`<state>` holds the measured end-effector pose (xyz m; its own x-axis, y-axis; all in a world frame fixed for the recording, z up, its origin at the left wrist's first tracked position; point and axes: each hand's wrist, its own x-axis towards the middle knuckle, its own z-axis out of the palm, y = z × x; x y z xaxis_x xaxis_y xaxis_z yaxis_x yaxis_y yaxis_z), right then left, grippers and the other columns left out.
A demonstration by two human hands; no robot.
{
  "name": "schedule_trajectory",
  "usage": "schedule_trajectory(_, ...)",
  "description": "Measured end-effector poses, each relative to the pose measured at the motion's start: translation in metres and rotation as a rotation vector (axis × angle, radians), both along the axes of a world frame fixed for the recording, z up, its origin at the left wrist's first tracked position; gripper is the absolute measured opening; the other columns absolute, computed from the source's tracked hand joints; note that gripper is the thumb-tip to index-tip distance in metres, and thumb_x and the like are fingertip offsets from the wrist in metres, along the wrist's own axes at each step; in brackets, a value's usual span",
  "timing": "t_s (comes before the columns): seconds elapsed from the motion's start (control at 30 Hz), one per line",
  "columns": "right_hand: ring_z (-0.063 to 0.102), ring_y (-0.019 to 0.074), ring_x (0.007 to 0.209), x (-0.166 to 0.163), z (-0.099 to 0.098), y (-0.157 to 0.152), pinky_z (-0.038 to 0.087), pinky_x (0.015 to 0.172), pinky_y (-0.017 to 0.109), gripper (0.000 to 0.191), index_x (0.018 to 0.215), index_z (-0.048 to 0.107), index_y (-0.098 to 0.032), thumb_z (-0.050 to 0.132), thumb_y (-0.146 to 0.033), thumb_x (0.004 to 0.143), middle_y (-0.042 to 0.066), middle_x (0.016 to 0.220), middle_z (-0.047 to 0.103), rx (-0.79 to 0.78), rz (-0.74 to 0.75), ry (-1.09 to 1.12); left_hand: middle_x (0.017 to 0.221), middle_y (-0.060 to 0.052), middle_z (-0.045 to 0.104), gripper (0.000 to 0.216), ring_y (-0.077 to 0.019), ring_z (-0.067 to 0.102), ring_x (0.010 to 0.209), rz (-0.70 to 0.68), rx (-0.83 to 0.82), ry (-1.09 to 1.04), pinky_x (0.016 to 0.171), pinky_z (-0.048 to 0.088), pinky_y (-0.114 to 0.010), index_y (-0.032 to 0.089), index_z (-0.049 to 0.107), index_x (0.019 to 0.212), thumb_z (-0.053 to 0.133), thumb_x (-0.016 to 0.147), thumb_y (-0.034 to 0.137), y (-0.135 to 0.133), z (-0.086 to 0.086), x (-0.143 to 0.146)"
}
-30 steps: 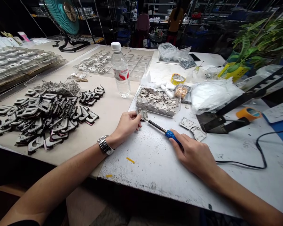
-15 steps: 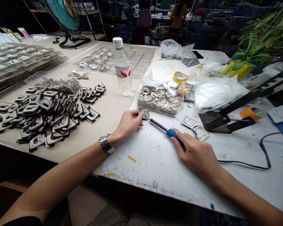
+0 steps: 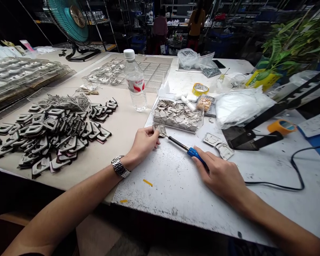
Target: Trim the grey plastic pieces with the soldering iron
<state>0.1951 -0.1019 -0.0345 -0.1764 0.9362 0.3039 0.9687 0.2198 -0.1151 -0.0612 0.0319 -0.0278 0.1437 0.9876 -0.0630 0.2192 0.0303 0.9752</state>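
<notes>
Head view: a small grey perforated metal frame (image 3: pixel 160 129), flat and dull, sits pinched in the left hand's (image 3: pixel 144 142) fingers, just before a clear plastic tray (image 3: pixel 176 129) of similar scraps; the soldering iron's (image 3: pixel 179 144) tip meets its lower corner; the right hand (image 3: pixel 218 174) clenches the iron's blue grip; two loose metal frames (image 3: pixel 218 145) lie beside, on the white workbench (image 3: pixel 170 209).
</notes>
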Motion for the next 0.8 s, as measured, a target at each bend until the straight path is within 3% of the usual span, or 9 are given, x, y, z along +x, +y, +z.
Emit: schedule_trajectory(0.8,0.077,0.0234,0.075,-0.0059,-0.002,0.0014,0.039,0.05,0.032,0.048,0.15,0.07,-0.02,0.045,-0.043,0.117,0.01,0.106,0.084,0.003,-0.039,-0.083,0.066,-0.003,0.07,0.034,-0.0105,0.06,0.051,-0.009,0.017,-0.007,0.047,0.048,-0.023,0.018,0.068,0.077,0.072,0.104,0.037,-0.0008,-0.0035,-0.0013)
